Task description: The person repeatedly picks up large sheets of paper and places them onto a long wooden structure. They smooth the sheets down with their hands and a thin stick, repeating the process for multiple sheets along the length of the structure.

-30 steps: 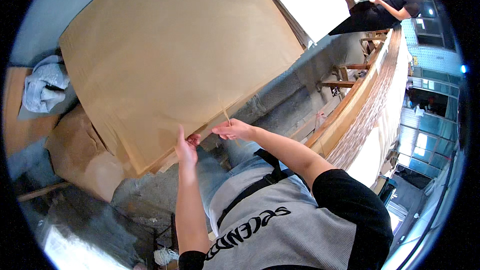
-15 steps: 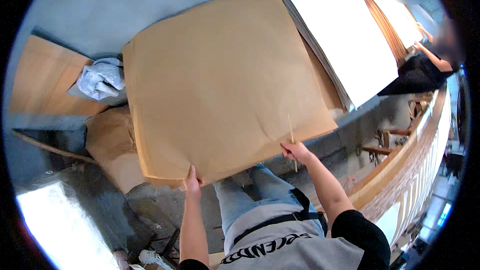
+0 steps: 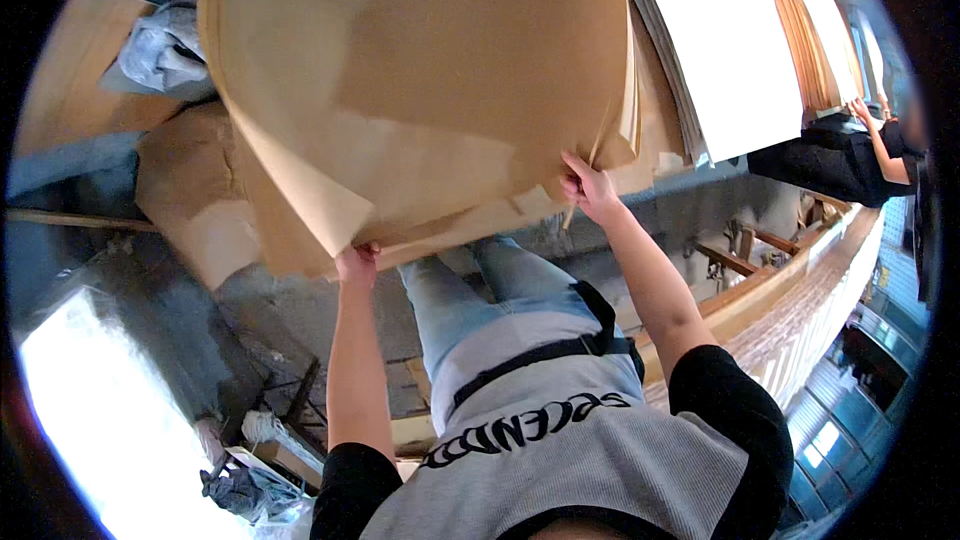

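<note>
A large sheet of brown paper [image 3: 480,50] bows up in front of me, above more brown sheets [image 3: 455,233] whose front edges show below it. At its near left corner, my left hand [image 3: 357,264] is closed on the paper, which folds over beside the fingers. Toward the right front, my right hand [image 3: 588,186] is closed round a thin wooden stick [image 3: 568,217] and touches the sheet's edge. Most of the stick is hidden by the hand and paper.
White sheets [image 3: 720,50] lie stacked to the right, with another person's hand [image 3: 862,112] beyond. A long wooden beam [image 3: 800,285] runs along the right. Crumpled brown paper [image 3: 190,175], a plastic bundle [image 3: 165,48] and a board [image 3: 75,70] lie left.
The top brown sheet, flatter before, now bulges upward and curls at its left and right edges. Both hands have lifted with it. The stick, previously showing above the sheet, is mostly covered.
</note>
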`<action>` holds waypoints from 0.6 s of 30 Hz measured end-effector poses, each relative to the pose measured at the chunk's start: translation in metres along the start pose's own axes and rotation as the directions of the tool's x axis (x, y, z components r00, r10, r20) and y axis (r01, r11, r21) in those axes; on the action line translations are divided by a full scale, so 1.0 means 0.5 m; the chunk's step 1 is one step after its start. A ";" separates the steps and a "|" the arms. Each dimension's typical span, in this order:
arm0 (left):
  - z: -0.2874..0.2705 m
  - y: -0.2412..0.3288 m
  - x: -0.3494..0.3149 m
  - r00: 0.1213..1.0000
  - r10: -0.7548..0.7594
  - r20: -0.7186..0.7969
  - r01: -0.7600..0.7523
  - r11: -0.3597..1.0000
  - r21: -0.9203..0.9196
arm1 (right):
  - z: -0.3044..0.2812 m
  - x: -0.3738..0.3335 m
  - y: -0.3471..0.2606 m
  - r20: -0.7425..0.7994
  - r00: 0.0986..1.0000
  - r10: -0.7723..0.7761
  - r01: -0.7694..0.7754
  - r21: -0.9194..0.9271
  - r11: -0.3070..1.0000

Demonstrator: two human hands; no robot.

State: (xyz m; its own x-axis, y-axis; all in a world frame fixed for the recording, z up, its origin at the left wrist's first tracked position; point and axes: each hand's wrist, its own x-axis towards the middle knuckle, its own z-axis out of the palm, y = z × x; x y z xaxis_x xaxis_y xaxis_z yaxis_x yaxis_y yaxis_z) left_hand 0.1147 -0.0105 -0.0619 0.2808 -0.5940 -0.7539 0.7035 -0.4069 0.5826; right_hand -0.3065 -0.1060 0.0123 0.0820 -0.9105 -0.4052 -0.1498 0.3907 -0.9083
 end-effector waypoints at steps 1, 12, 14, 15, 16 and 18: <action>0.039 0.009 -0.029 0.994 -0.106 -0.026 0.105 0.994 -0.044 | -0.009 0.004 -0.013 0.161 0.890 0.426 -0.440 0.541 0.717; 0.165 0.014 -0.096 0.981 -0.189 -0.050 0.165 0.937 -0.309 | -0.032 0.004 0.052 0.237 0.883 0.405 -0.441 0.715 0.542; 0.162 0.009 -0.094 0.980 -0.196 -0.025 0.180 0.939 -0.293 | -0.038 0.010 0.051 0.224 0.881 0.417 -0.446 0.690 0.570; 0.154 0.010 -0.090 0.980 -0.199 -0.009 0.189 0.941 -0.283 | -0.039 0.015 0.038 0.213 0.878 0.429 -0.451 0.670 0.590; 0.149 0.005 -0.085 0.979 -0.202 0.006 0.196 0.942 -0.273 | -0.040 0.019 0.023 0.201 0.875 0.441 -0.456 0.648 0.610; 0.167 0.018 -0.090 0.973 -0.227 -0.033 0.211 0.941 -0.264 | -0.047 0.032 -0.003 0.284 0.839 0.464 -0.520 0.671 0.528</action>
State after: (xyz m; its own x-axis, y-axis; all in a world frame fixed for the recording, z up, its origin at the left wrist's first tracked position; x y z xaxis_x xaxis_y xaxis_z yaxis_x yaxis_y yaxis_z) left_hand 0.0539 -0.0454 0.0026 0.1351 -0.4626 -0.8762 0.8939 -0.3247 0.3092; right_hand -0.3279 -0.1242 0.0096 0.2795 -0.5439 -0.7913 0.5398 0.7705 -0.3390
